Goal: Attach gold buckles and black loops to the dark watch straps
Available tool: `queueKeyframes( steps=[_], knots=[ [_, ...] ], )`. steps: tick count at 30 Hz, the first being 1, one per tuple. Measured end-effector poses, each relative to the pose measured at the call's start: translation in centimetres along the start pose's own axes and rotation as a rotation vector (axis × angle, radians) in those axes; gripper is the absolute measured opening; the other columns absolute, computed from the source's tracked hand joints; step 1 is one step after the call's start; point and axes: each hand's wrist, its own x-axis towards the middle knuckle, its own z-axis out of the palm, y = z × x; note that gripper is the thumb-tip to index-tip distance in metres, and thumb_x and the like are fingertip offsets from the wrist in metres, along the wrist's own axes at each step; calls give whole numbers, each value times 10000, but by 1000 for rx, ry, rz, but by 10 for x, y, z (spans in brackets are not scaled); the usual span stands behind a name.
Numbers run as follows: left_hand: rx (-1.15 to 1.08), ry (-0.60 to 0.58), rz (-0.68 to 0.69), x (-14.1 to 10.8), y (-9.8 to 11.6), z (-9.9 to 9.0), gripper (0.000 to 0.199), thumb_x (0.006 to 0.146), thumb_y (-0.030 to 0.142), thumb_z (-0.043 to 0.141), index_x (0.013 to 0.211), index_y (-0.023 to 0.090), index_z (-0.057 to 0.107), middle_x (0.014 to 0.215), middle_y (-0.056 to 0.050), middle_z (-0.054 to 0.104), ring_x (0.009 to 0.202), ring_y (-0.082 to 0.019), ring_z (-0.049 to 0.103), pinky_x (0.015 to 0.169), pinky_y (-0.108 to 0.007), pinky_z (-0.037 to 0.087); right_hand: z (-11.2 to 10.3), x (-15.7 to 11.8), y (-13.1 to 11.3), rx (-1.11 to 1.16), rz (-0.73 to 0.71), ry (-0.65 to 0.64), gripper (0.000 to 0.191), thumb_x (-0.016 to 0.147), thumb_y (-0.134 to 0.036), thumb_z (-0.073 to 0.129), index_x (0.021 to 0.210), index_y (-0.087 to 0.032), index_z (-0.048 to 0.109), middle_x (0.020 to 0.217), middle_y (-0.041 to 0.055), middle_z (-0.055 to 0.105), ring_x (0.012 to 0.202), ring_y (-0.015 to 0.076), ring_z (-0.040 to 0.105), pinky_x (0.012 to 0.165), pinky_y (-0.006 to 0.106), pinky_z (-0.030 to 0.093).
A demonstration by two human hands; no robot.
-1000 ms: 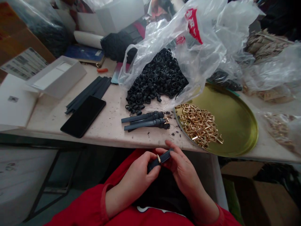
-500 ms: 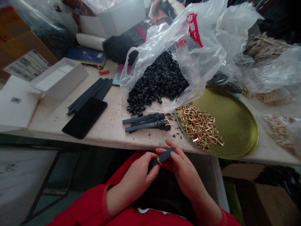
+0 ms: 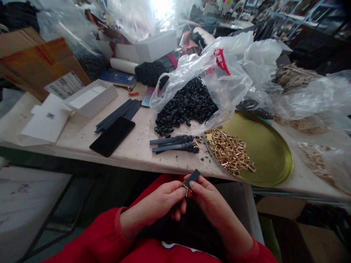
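Over my lap, just off the table's front edge, I hold a dark strap with a gold buckle on it. My left hand pinches at the buckle, its fingers partly hidden under it. My right hand grips the strap beside the buckle, thumb on top, with a flat end poking up past the fingers. On the table ahead lie several finished-looking straps with buckles. Behind them a heap of small black loops spills from a clear plastic bag.
A round gold tray with a pile of gold buckles stands at the right. To the left lie a black phone, flat dark strips and a white box. Dark scraps dot the table near its front edge.
The strap has been turned and its flat end now points upward. My left fingers have shifted onto the buckle. The view has tilted up, showing more of the background.
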Motion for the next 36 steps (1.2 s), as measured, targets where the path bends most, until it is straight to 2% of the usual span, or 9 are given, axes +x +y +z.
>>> queueKeyframes(
  steps=[10, 16, 23, 26, 28, 29, 31, 34, 36],
  knots=[
    [117, 25, 17, 0, -12, 1, 364, 831, 513, 401, 774, 156, 433, 591, 39, 506, 425, -48, 448, 408, -157, 325, 4, -4, 11, -104, -72, 17, 189, 719, -307, 685, 824, -190, 579, 743, -35, 584, 664, 107, 517, 660, 245, 403],
    [208, 77, 33, 5, -16, -4, 350, 843, 483, 382, 776, 149, 458, 595, 36, 505, 436, -58, 458, 412, -162, 330, 4, -5, 9, -402, -203, 128, 266, 743, -433, 631, 780, -172, 596, 703, -9, 609, 666, 141, 529, 655, 263, 410],
    [191, 62, -12, 12, -16, -7, 331, 838, 453, 400, 827, 139, 502, 564, 41, 490, 438, -61, 432, 411, -153, 327, 3, -5, 11, -403, -173, 141, 299, 825, -477, 495, 811, -189, 575, 701, -3, 599, 640, 144, 518, 623, 272, 407],
    [209, 81, -15, 12, -17, -5, 320, 833, 458, 406, 776, 151, 477, 563, 43, 488, 432, -62, 428, 403, -156, 317, 2, -8, 17, -639, -372, 210, 228, 845, -402, 485, 761, -206, 567, 697, 4, 575, 656, 154, 515, 628, 281, 395],
    [256, 124, 9, 8, -15, -1, 305, 835, 443, 406, 722, 163, 449, 556, 45, 482, 425, -63, 420, 395, -160, 303, 2, -11, 19, -803, -540, 224, 150, 827, -332, 525, 741, -218, 572, 726, 15, 575, 696, 165, 518, 660, 290, 390],
    [288, 147, 35, 5, -14, 1, 301, 840, 433, 404, 704, 167, 440, 551, 47, 476, 425, -63, 413, 393, -162, 295, 1, -12, 19, -833, -574, 219, 119, 812, -311, 547, 739, -221, 573, 738, 17, 576, 707, 168, 519, 669, 292, 390],
    [354, 169, 96, -1, -9, 4, 313, 849, 432, 402, 685, 168, 442, 538, 52, 460, 431, -62, 396, 399, -165, 276, 2, -14, 16, -757, -519, 214, 115, 781, -326, 585, 740, -222, 559, 720, 8, 570, 682, 163, 516, 651, 286, 397],
    [435, 164, 167, -8, -1, 6, 369, 842, 483, 424, 668, 160, 459, 537, 54, 447, 455, -62, 382, 416, -172, 256, 7, -15, 11, -519, -367, 194, 222, 725, -394, 639, 733, -214, 508, 661, -23, 539, 621, 142, 496, 602, 267, 405],
    [466, 183, 183, -9, 3, 4, 389, 829, 502, 439, 653, 157, 465, 531, 53, 435, 463, -67, 381, 418, -176, 251, 11, -16, 8, -465, -370, 145, 253, 723, -419, 637, 734, -208, 498, 661, -29, 517, 624, 134, 482, 599, 260, 409]
  ],
)
